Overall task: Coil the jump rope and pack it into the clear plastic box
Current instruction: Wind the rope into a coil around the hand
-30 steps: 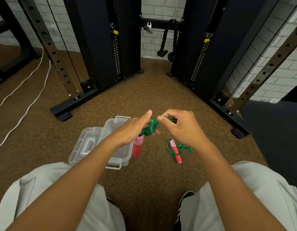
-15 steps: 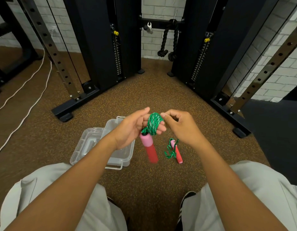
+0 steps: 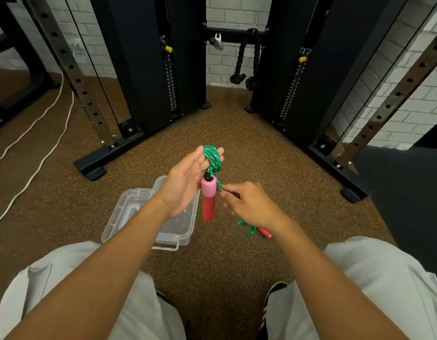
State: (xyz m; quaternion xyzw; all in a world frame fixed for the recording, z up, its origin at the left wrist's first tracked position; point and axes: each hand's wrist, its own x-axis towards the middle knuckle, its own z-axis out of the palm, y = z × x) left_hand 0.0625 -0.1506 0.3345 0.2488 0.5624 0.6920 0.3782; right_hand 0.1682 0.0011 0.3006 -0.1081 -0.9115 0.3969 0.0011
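Left hand (image 3: pixel 185 182) lying flat, fingers straight, green rope coil (image 3: pixel 212 157) looping round them, pink-red handle (image 3: pixel 208 200) dangling below; right hand (image 3: pixel 251 204) pinching rope strand beside handle; clear box (image 3: pixel 173 231) sitting on floor under left wrist

clear glossy plastic box (image 3: pixel 173 231), braided green rope (image 3: pixel 212 158), speckled rough floor (image 3: pixel 237 133)
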